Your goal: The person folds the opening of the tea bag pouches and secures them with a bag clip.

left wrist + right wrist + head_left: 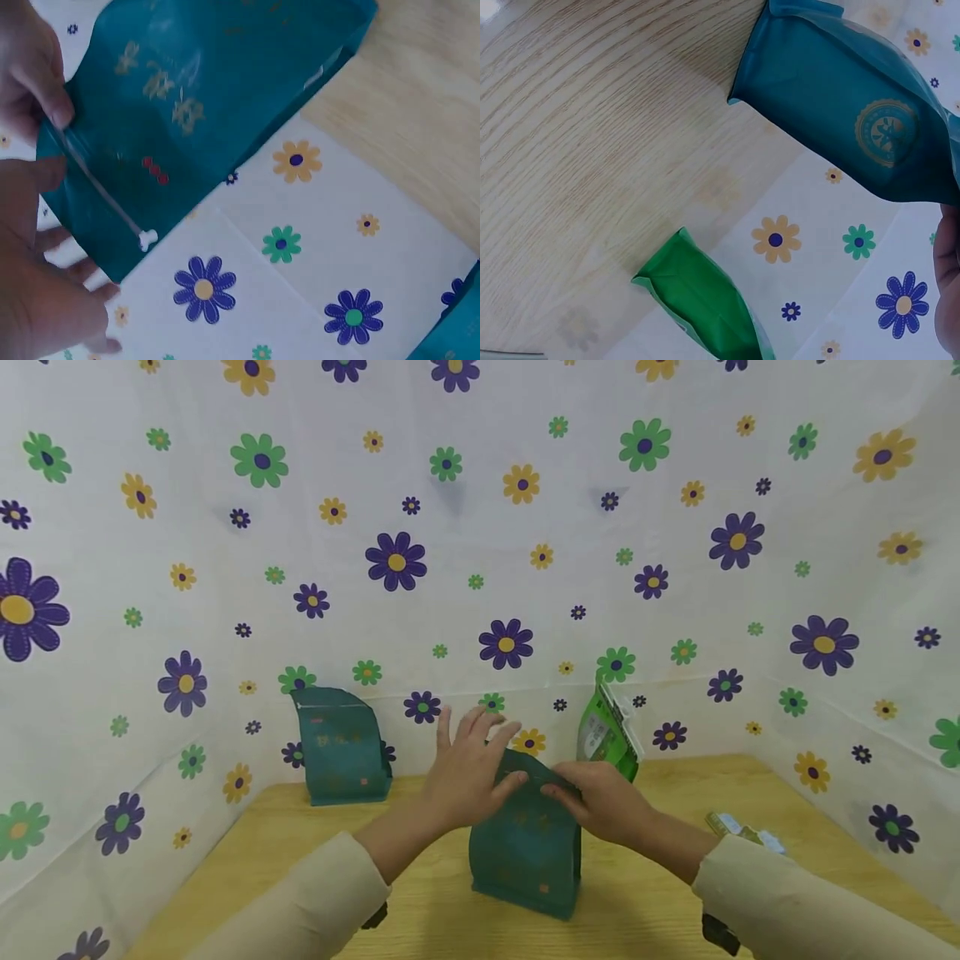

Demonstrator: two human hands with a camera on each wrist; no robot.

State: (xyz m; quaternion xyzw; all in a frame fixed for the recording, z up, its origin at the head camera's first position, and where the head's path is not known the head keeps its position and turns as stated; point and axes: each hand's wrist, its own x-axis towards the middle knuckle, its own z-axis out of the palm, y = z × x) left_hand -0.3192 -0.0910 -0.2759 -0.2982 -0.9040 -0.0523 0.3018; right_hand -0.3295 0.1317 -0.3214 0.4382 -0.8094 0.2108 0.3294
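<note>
Fingers fanned wide, my left hand (468, 768) was at the top of a teal pouch (517, 860), while my right hand (603, 802) pinched its top edge. Largest of all was the white flowered cloth (457, 593), across the back and both sides. Next came the pale wood table (232, 868), and on it, right in front of me, stood that teal pouch, upright, its top bent. Gold characters (157, 84) ran across its front with a short row of red marks (155, 171); toward my right wrist it showed a round gold emblem (887, 133). A second teal pouch (343, 752) stood farther back on the left. My cream sleeves (300, 893) slanted inward from both sides. On the right, my thumb lay on the front and my fingers behind the edge. On the left, the fingers were behind the top and the thumb in front; whether they touched it I could not tell. A green bag (606, 739) stood beyond my right hand, and small packets (742, 833) lay off to the right. Smallest were the pale strip (97, 184) near the pouch's top and the white tab (148, 240) at its end.
</note>
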